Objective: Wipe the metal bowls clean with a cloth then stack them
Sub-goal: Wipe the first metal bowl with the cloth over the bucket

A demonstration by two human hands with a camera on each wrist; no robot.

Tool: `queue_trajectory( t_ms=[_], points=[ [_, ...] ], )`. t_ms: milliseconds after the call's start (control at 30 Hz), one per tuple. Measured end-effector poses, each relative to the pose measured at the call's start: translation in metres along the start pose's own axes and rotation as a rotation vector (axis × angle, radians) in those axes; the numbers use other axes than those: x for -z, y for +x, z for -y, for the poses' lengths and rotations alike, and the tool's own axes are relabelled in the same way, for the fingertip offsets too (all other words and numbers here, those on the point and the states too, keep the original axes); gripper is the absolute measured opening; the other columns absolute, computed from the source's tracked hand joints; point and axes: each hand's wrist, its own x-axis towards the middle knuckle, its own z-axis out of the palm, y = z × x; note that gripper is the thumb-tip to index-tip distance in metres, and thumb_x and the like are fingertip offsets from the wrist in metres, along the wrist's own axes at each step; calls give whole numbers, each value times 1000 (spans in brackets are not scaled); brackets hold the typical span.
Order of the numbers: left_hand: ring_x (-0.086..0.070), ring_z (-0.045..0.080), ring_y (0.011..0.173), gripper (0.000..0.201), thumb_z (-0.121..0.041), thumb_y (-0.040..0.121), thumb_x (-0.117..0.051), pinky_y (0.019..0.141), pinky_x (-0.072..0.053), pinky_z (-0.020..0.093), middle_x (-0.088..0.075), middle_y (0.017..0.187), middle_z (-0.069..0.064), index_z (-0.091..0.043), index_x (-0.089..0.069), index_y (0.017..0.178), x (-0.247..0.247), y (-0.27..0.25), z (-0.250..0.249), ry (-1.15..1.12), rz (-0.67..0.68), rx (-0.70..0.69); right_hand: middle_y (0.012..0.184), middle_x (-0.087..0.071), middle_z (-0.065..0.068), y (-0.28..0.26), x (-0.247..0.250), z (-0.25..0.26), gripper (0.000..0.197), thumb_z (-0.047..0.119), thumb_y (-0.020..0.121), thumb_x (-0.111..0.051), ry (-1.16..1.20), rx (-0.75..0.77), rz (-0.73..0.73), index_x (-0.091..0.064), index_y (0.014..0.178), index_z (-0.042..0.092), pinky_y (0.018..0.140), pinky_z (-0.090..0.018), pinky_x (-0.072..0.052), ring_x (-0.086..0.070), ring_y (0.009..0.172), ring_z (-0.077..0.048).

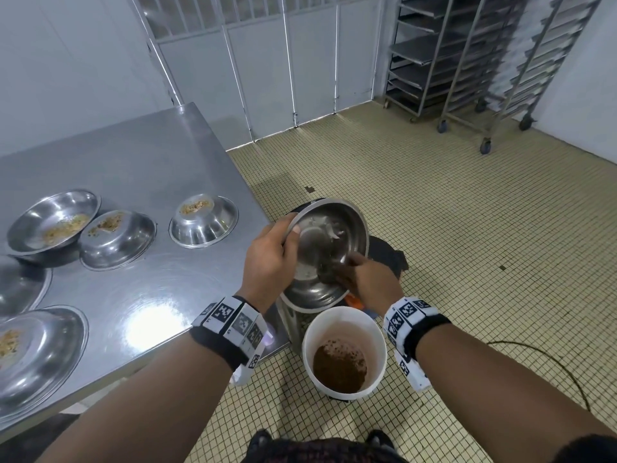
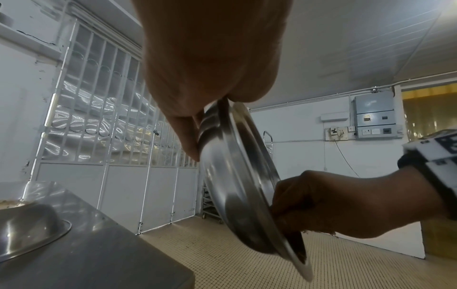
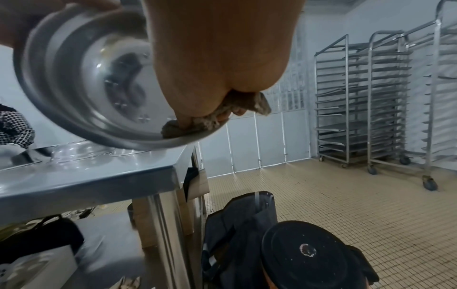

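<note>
My left hand (image 1: 287,232) grips the rim of a metal bowl (image 1: 330,235), thumb inside and fingers (image 2: 188,140) behind it. The bowl is tilted on edge with its opening facing me, off the table's right end. My right hand (image 1: 362,279) pinches a crumpled greyish cloth (image 3: 215,119) and presses it against the bowl's lower inside wall (image 3: 86,78). On the steel table (image 1: 150,162) sit several other bowls: one upright with crumbs (image 1: 53,218), and upturned ones with crumbs on their bases (image 1: 117,238) (image 1: 203,220) (image 1: 36,355).
A white bucket (image 1: 344,352) with brown waste stands on the tiled floor right below the hands. Beside it lie a black bag (image 1: 389,257) and a round black lid (image 3: 311,252). Wheeled tray racks (image 1: 467,61) stand at the back right, a barred gate (image 1: 267,61) behind.
</note>
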Motion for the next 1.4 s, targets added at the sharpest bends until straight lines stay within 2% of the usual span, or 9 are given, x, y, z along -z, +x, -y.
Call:
queue_trajectory(
  t_ms=[167, 333, 433, 567, 733, 833, 900, 1267, 1400],
  points=[
    [-63, 17, 103, 34, -35, 110, -42, 90, -52, 40, -71, 111, -2, -28, -61, 137, -5, -2, 14, 41, 9, 36, 124, -56, 8, -24, 11, 6, 30, 51, 104, -42, 18, 101, 31, -63, 123, 41, 76, -32, -49, -61, 95, -15],
    [-63, 18, 93, 31, -30, 111, -45, 82, -51, 36, -70, 99, 0, -28, -62, 137, -1, 1, 18, 47, -32, 47, 135, -52, 7, -30, 6, -14, 36, 54, 103, -43, -116, 98, 193, -66, 129, 43, 84, -35, -52, -62, 104, -18],
    [-62, 16, 90, 30, -29, 110, -47, 80, -49, 34, -69, 97, -2, -27, -63, 135, 0, 4, 16, 45, -34, 38, 116, -54, 4, -25, 27, -14, 29, 40, 103, -49, -53, 35, 61, -71, 120, 32, 78, -40, -54, -60, 88, -18],
    [-62, 15, 92, 27, -26, 110, -49, 81, -50, 35, -69, 98, -9, -26, -65, 132, -4, 1, 10, 31, -8, 5, 100, -59, 5, -3, 47, -7, 27, 40, 101, -53, 19, 13, -242, -71, 110, 22, 57, -28, -43, -49, 67, -11],
    [-63, 14, 90, 25, -27, 111, -46, 79, -52, 34, -69, 99, -7, -22, -66, 127, 0, 1, 1, -34, -30, -25, 117, -57, 7, -3, 36, 0, 29, 44, 101, -52, -171, 80, -87, -66, 125, 36, 65, -26, -44, -62, 86, -16],
    [-66, 16, 100, 30, -29, 111, -45, 84, -51, 32, -72, 110, -4, -24, -64, 134, 3, 4, -2, -37, -38, -34, 121, -57, 14, -19, 25, 10, 43, 68, 94, -30, 12, 139, -13, -60, 121, 53, 71, -22, -48, -63, 91, -9],
    [-66, 17, 103, 32, -32, 112, -44, 87, -52, 33, -72, 113, -3, -24, -62, 137, 1, 4, 2, -31, -45, -28, 124, -56, 10, -27, 19, 15, 41, 65, 97, -29, 60, 208, 2, -58, 125, 58, 80, -28, -53, -63, 98, -12],
    [-60, 18, 78, 29, -35, 110, -43, 70, -46, 35, -62, 83, -6, -28, -63, 130, 1, 3, 22, -50, -74, 119, 126, -51, 15, -39, 11, -4, 36, 49, 105, -44, -20, 284, 170, -63, 135, 41, 79, -24, -40, -57, 100, -8],
    [-61, 15, 80, 28, -31, 111, -44, 71, -48, 35, -63, 84, -12, -22, -66, 126, 8, 7, 16, -58, -100, 124, 104, -46, 22, -27, 27, -3, 28, 41, 102, -54, 124, 185, -34, -70, 124, 34, 72, -22, -40, -49, 79, 0]
  ],
)
